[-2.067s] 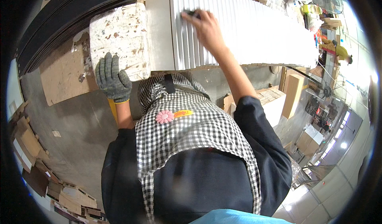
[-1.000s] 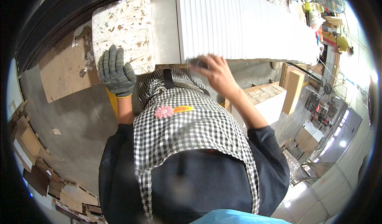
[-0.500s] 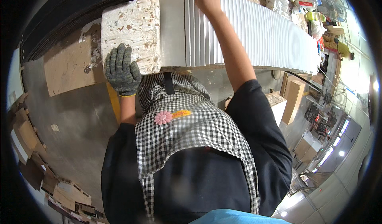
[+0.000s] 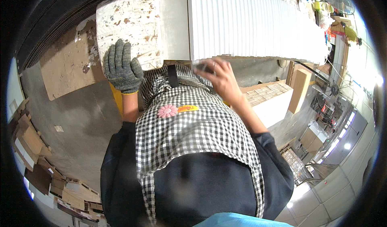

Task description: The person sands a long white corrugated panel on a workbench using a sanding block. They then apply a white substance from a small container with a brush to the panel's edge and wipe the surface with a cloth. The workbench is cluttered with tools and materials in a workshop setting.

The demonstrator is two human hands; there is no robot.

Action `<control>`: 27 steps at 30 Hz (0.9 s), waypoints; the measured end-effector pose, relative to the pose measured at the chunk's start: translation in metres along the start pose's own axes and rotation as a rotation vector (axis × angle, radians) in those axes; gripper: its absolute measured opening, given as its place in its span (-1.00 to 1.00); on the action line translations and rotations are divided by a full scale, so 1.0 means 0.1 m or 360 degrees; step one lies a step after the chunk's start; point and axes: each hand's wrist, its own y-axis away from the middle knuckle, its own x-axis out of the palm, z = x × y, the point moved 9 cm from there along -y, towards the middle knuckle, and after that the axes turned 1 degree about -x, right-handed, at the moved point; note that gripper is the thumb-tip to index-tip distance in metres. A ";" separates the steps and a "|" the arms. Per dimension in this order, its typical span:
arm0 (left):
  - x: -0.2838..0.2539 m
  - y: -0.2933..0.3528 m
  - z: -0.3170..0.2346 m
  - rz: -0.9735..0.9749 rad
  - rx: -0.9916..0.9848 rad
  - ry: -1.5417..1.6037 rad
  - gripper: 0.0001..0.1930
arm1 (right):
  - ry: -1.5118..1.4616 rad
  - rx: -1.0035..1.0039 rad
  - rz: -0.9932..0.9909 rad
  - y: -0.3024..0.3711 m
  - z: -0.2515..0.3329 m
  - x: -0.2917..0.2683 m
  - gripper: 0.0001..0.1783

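Left hand: gloved, laid palm down on near part of brown-spotted pad; fingers extended side by side, thumb slightly apart. Right hand: bare, blurred; fingers curled about dark block, exact grip unclear. Block: at near left corner of ridged white panels; contact uncertain. Pale board: between pad and panels.

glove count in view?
1: the dark grey glove on the left hand, fingers over the stained white block. The right hand is bare. Others may be hidden.
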 end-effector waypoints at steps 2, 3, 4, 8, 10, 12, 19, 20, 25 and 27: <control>-0.03 -0.03 -0.03 -0.0007 0.0033 0.0011 -0.56 | -0.0101 0.0114 -0.0014 0.27 0.07 0.06 -0.30; -0.04 -0.04 -0.03 -0.0001 0.0044 0.0012 -0.56 | -0.0151 0.0169 -0.0014 0.33 0.08 0.09 -0.33; -0.05 -0.04 -0.04 0.0006 0.0052 0.0011 -0.56 | -0.0129 0.0204 -0.0138 0.34 0.07 0.05 -0.35; -0.04 -0.09 -0.09 0.0036 0.0109 -0.0018 -0.54 | -0.0106 0.0301 -0.0691 0.08 0.11 -0.03 -0.39; -0.04 -0.08 -0.10 0.0062 0.0127 -0.0023 -0.55 | -0.0084 0.0368 -0.0708 0.03 0.14 0.02 -0.39; -0.04 -0.08 -0.10 0.0077 0.0136 -0.0034 -0.55 | -0.0064 0.0362 -0.0650 0.12 0.15 0.11 -0.38; -0.03 -0.04 -0.10 0.0115 0.0161 -0.0014 -0.53 | -0.0360 0.0619 -0.0861 0.17 0.13 0.07 -0.35; -0.03 -0.06 -0.10 0.0108 0.0167 -0.0007 -0.53 | -0.0280 0.0598 -0.0882 0.15 0.18 0.08 -0.35; -0.07 -0.07 -0.10 0.0135 0.0225 -0.0003 -0.52 | -0.0388 0.0503 -0.0656 0.34 0.26 0.22 -0.32; -0.07 -0.07 -0.11 0.0107 0.0241 -0.0011 -0.51 | -0.0422 0.0581 -0.0686 0.46 0.20 0.19 -0.34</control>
